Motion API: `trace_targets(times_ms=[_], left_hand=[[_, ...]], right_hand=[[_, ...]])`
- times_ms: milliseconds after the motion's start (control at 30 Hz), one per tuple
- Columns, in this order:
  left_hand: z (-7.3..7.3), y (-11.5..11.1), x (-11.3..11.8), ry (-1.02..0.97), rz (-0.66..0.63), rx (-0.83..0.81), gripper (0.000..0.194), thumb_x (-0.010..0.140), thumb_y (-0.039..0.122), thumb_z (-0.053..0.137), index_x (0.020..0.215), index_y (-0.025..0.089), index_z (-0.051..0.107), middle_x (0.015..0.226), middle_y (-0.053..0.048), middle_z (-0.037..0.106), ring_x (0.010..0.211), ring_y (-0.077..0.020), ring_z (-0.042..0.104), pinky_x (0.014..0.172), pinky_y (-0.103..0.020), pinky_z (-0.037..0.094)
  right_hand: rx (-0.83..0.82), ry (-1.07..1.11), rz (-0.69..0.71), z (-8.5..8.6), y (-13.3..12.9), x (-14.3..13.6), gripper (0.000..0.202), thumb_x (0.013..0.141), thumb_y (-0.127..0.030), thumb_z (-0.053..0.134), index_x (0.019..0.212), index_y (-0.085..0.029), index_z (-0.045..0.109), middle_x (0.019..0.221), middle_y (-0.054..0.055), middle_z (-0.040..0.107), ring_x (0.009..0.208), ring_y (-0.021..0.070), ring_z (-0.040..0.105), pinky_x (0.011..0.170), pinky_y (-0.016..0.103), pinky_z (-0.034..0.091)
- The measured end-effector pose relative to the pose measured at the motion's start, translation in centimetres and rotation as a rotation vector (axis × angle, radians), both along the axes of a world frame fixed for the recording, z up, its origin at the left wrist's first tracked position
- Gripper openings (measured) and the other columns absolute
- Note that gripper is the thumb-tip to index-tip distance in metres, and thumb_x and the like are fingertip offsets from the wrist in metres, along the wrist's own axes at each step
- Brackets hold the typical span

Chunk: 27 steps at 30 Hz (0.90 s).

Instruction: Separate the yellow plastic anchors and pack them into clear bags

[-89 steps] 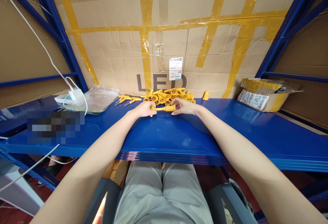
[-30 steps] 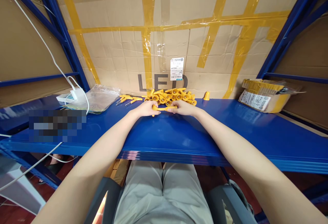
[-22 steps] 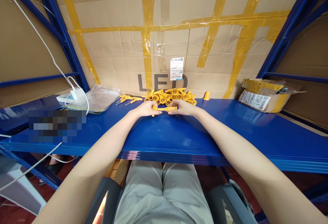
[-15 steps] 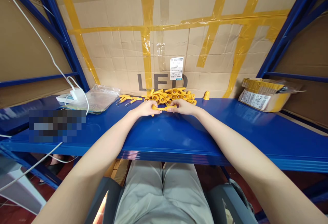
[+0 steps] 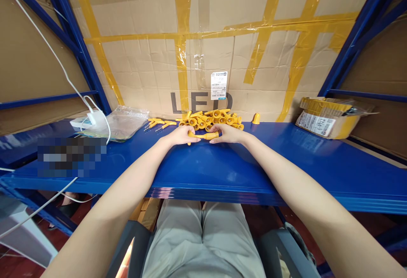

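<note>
A yellow plastic corkscrew (image 5: 199, 136) is held level above the blue shelf (image 5: 203, 168). My left hand (image 5: 180, 135) is closed on its T-shaped handle, whose lower end sticks out under the fingers. At the other end, my right hand (image 5: 227, 134) grips the flared yellow sleeve (image 5: 213, 135) between thumb and fingers. The sleeve is joined in line with the handle's ridged shaft, and no metal spiral shows there. Right behind my hands lies a pile of yellow corkscrew parts (image 5: 216, 119), several with round open ends facing me.
Several corkscrews (image 5: 157, 123) with bare metal spirals lie left of the pile. A single yellow sleeve (image 5: 256, 118) stands to the right. Farther out are a cardboard box (image 5: 324, 119), a clear plastic bag (image 5: 122, 123) and a white power strip (image 5: 84, 121). Taped cardboard (image 5: 143, 70) backs the shelf.
My right-hand fingers have loosened and shifted on the sleeve, so more of it shows now. My left hand keeps its hold on the handle; the pile is unchanged.
</note>
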<state>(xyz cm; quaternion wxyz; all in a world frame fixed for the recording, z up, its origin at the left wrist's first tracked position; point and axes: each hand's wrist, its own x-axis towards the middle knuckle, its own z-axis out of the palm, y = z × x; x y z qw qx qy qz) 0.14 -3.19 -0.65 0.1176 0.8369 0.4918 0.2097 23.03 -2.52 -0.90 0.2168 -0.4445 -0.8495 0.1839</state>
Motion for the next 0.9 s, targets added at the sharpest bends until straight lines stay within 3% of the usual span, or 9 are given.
trace_targets(times_ms=[200,433,567,700,800,900], left_hand=[[-0.1,0.1,0.0,0.007,-0.012,-0.003,0.036,0.064,0.054,0.065,0.07,0.019,0.054,0.058,0.002,0.058,0.058,-0.0141,0.051,0.053,-0.024,0.031],[0.1,0.0,-0.3,0.024,-0.02,-0.007,0.037,0.067,0.055,0.064,0.072,0.019,0.057,0.059,0.002,0.06,0.06,-0.0148,0.053,0.054,-0.023,0.033],[0.1,-0.2,-0.3,-0.032,-0.043,0.046,0.043,0.07,0.055,0.062,0.092,0.018,0.062,0.078,-0.002,0.064,0.07,-0.0155,0.056,0.062,-0.024,0.039],[0.0,0.1,-0.3,-0.152,0.036,0.156,0.06,0.077,0.056,0.055,0.123,0.018,0.053,0.084,-0.002,0.062,0.076,-0.0165,0.057,0.07,-0.025,0.042],[0.2,0.7,-0.7,-0.209,0.162,0.25,0.053,0.085,0.054,0.044,0.123,0.017,0.053,0.073,-0.001,0.06,0.073,-0.0177,0.057,0.069,-0.026,0.042],[0.3,1.2,-1.2,-0.187,0.247,0.31,0.039,0.086,0.047,0.042,0.103,0.018,0.063,0.068,-0.002,0.06,0.069,-0.0184,0.057,0.066,-0.027,0.041]], right_hand=[[0.005,-0.031,0.001,-0.1,0.4,0.0,0.032,0.069,-0.036,0.07,0.093,-0.018,0.061,0.088,0.002,0.065,0.079,0.0172,0.057,0.069,0.027,0.043],[-0.053,0.08,-0.007,0.0,0.3,0.1,0.039,0.065,-0.044,0.07,0.09,-0.016,0.062,0.069,-0.002,0.058,0.06,0.0118,0.051,0.057,0.025,0.038],[-0.109,0.285,-0.019,0.0,0.2,0.0,0.037,0.064,-0.036,0.073,0.091,-0.015,0.061,0.071,-0.001,0.062,0.066,0.0131,0.057,0.063,0.026,0.044],[-0.19,0.562,-0.041,0.5,-0.1,-0.1,0.036,0.064,-0.029,0.074,0.093,-0.016,0.058,0.081,0.002,0.066,0.072,0.0145,0.064,0.073,0.03,0.05],[-0.191,0.742,-0.07,1.3,-0.1,0.2,0.038,0.062,-0.031,0.076,0.092,-0.018,0.057,0.089,0.004,0.067,0.071,0.015,0.065,0.07,0.03,0.053],[-0.097,0.923,-0.103,2.6,0.5,0.5,0.037,0.063,-0.032,0.074,0.092,-0.019,0.055,0.095,0.005,0.066,0.077,0.0161,0.066,0.073,0.032,0.054]])
